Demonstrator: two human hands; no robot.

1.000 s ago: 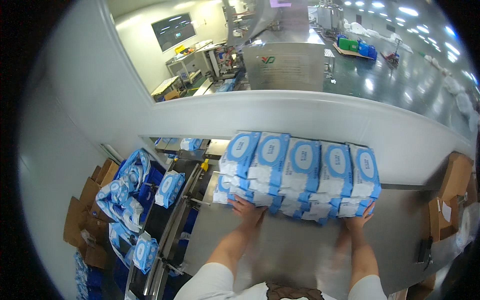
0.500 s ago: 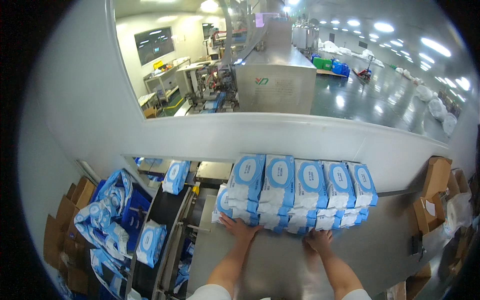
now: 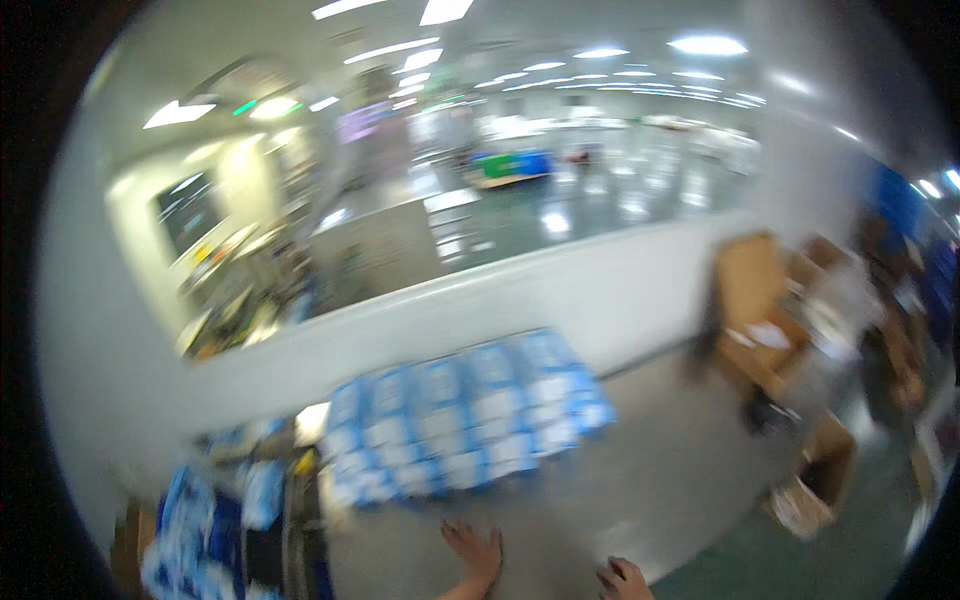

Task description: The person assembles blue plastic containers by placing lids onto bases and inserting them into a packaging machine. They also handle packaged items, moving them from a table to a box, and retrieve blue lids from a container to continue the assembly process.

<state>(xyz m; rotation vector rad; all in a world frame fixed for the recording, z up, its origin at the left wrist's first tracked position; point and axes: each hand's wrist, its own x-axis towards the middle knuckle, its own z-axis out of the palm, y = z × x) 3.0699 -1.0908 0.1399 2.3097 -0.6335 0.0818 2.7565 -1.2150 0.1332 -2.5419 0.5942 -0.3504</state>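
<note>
The picture is blurred by motion. A row of blue and white soft packs (image 3: 465,420) lies on a grey steel table (image 3: 650,480), tight against a white wall. My left hand (image 3: 476,550) rests flat on the table with its fingers spread, a short way in front of the packs and apart from them. Only the knuckles of my right hand (image 3: 622,580) show at the lower edge, near the table's front; it holds nothing that I can see.
More blue packs (image 3: 215,520) lie in a heap at the lower left beside a conveyor (image 3: 300,530). Open brown cardboard boxes (image 3: 765,320) stand at the right, one lower box (image 3: 815,480) on the floor. A window above the wall looks onto a factory hall.
Both hands have left the row of packs and drawn back toward me. The view has swung to the right and up, so the packs now sit lower left.
</note>
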